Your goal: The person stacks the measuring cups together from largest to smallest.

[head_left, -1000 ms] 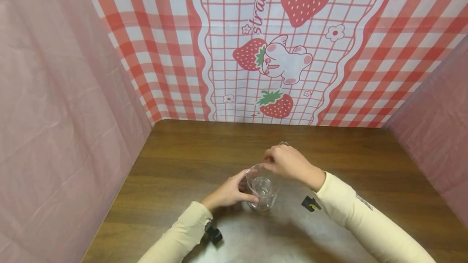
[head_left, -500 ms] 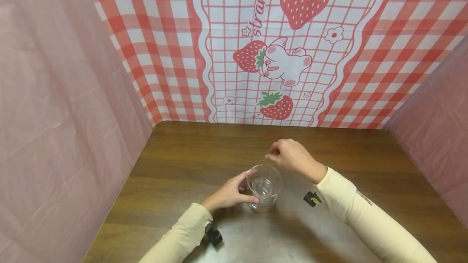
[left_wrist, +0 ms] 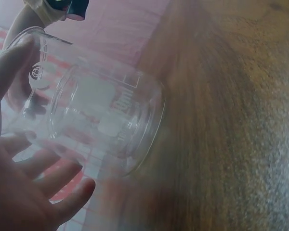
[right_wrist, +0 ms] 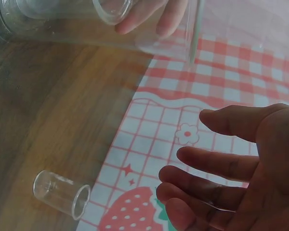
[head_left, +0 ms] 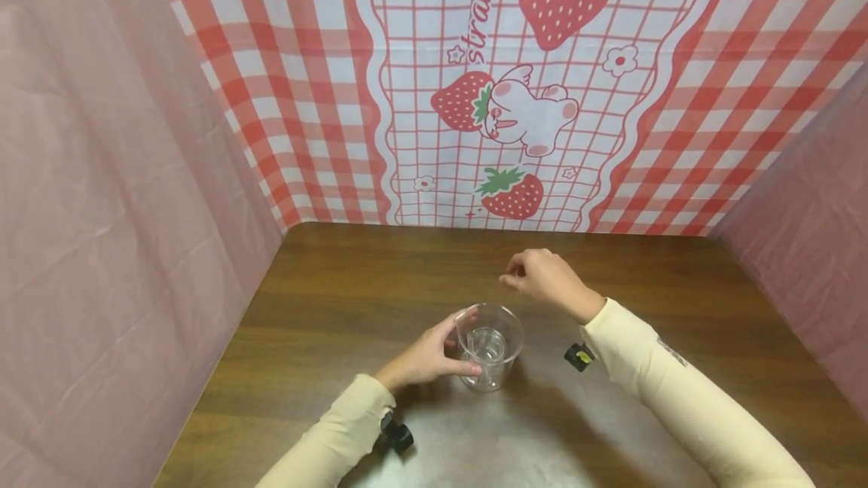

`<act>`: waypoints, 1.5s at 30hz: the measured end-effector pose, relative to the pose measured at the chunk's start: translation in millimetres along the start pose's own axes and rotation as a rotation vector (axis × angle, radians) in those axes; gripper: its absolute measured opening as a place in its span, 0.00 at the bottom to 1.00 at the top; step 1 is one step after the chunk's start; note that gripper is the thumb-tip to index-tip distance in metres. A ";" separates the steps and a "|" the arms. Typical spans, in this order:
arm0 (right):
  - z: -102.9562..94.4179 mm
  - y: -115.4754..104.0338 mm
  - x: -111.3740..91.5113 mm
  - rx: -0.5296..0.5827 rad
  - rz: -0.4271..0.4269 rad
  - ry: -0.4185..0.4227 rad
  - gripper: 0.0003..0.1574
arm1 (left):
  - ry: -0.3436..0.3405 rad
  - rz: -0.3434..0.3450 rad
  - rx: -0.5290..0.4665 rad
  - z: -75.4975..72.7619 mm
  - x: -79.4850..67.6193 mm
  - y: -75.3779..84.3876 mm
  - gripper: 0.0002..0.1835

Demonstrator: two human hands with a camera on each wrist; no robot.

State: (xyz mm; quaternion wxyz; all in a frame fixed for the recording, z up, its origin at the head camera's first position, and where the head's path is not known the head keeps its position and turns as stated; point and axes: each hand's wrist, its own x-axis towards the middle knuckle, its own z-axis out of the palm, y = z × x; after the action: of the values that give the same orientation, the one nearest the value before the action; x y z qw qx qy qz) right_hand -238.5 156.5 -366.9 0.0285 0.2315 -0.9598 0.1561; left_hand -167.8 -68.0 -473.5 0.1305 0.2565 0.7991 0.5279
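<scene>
My left hand (head_left: 423, 356) holds a large clear glass beaker (head_left: 500, 373), thumb on the near side and fingers around the far side. The beaker stands upright on the table. Inside it sits a smaller glass beaker (head_left: 487, 343); white printed markings show on the glass in the left wrist view. Above the table, behind and right of the large beaker, hovers my right hand (head_left: 548, 279), holding nothing, its fingers loosely bent. A small clear beaker (right_wrist: 61, 193) stands on the table near the right hand in the right wrist view. The right hand hides it in the head view.
The brown wooden table (head_left: 325, 307) ends at a red-and-white strawberry cloth (head_left: 515, 126) at the back. Pink curtains (head_left: 122, 209) hang at the left and right sides. A black wrist camera (head_left: 396, 434) is strapped to each sleeve.
My right hand has moved from the large beaker's rim, back and slightly right, away from the glass. The left hand and the large beaker have stayed in place.
</scene>
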 end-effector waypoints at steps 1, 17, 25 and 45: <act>0.0 1.1 0.8 0.012 0.009 -0.003 0.12 | 0.003 -0.002 -0.002 -0.1 0.0 0.3 0.51; 10.2 22.7 11.9 0.059 0.124 -0.009 0.24 | 0.027 0.000 -0.050 -0.1 1.9 0.9 0.46; 15.0 32.3 15.8 0.029 0.149 0.000 0.31 | 0.027 0.002 -0.056 -1.9 3.3 1.9 0.46; 36.7 59.1 22.4 0.013 0.287 -0.043 0.34 | 0.018 0.008 -0.052 -1.4 4.1 0.9 0.46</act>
State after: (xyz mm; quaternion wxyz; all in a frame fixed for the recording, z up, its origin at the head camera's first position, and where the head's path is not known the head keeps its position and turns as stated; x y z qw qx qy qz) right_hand -284.6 185.1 -415.9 -0.0162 0.0952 -0.9824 0.1598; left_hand -171.6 -66.6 -471.8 0.1278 0.2512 0.7853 0.5512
